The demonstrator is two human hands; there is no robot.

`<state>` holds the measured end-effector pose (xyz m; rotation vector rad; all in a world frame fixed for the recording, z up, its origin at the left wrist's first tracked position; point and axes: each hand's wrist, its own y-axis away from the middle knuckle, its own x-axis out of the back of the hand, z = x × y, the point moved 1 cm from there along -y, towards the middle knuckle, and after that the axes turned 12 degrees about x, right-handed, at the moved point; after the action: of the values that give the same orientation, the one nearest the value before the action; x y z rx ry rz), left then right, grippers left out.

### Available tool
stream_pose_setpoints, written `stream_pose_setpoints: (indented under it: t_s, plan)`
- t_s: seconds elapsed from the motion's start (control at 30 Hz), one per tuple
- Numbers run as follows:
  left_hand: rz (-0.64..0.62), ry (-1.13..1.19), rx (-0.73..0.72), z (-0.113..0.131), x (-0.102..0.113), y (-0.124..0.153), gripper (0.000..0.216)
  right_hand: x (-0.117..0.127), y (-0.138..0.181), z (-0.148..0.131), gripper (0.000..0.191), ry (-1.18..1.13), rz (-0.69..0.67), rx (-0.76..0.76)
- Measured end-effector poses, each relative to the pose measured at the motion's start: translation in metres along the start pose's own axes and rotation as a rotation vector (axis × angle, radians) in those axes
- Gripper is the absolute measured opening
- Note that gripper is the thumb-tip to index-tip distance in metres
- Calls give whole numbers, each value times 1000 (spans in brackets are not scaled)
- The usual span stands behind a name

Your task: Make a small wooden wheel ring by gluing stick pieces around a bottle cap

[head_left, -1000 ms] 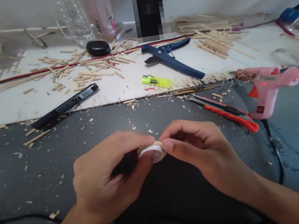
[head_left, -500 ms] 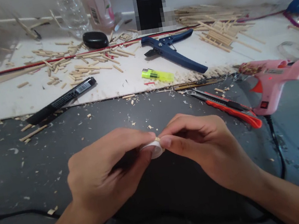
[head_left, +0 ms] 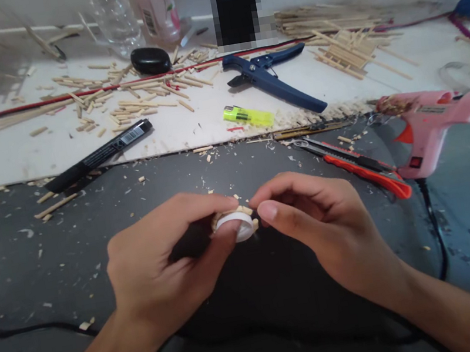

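Note:
My left hand [head_left: 166,264] pinches a small white round cap [head_left: 237,226] between thumb and forefinger, low in the middle of the view above the dark mat [head_left: 53,264]. Short wooden stick pieces [head_left: 246,210] ring the cap's edge. My right hand [head_left: 314,226] meets it from the right, with thumb and forefinger closed on a stick piece at the cap's rim.
A pink glue gun [head_left: 427,122] and a red box cutter [head_left: 359,168] lie to the right. Farther back on the white board [head_left: 0,156] are a blue cutter [head_left: 268,75], a yellow lighter [head_left: 247,116], a black marker [head_left: 98,156], loose sticks [head_left: 117,108], a black case [head_left: 150,60] and bottles [head_left: 114,16].
My hands have turned the cap slightly, so more of its white face and the stick pieces on its rim show. The view shifted a little.

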<state>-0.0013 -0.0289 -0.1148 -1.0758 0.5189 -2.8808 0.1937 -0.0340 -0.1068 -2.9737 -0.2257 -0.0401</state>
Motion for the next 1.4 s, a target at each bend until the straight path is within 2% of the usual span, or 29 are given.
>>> stream_pose_setpoints:
  t_s: [0.1,0.3,0.47,0.57,0.7,0.77,0.8,0.9,0.97,1.03,1.1,1.2,1.3,1.4]
  plan:
    - [24,-5,29,0,0,1,14,0,1,0,6,-9,21,0]
    - [-28,6,-36,1,0,-1,11,-1,2,-1,7,7,0,-17]
    - [-44,26,-23,1,0,-1,8,-1,2,-1,7,0,-4,-29]
    - [-27,19,27,1,-1,0,10,-2,4,2,8,-17,11,-57]
    - [-3,75,176,0,-2,1,18,-1,1,1,11,-9,66,-57]
    - [-5,106,202,0,-2,0,17,4,-3,-10,11,89,56,-29]
    - [-5,119,203,0,-1,0,17,8,-4,-19,11,182,2,-6]
    - [-16,176,236,1,1,0,17,29,4,-50,10,571,-270,65]
    - [-42,220,279,1,3,0,16,52,21,-63,23,777,-304,20]
    - [-51,247,291,2,4,-1,15,81,44,-61,44,896,-193,-131]
    - [-44,273,299,3,5,-2,16,114,63,-47,59,1045,-3,-267]
    - [-38,324,338,3,5,-2,20,158,75,-20,53,1167,303,-399]
    - [-53,382,373,3,4,-1,25,179,63,-3,48,1114,336,-358]
    - [-80,432,387,4,4,-1,25,183,38,2,52,1075,307,-332]
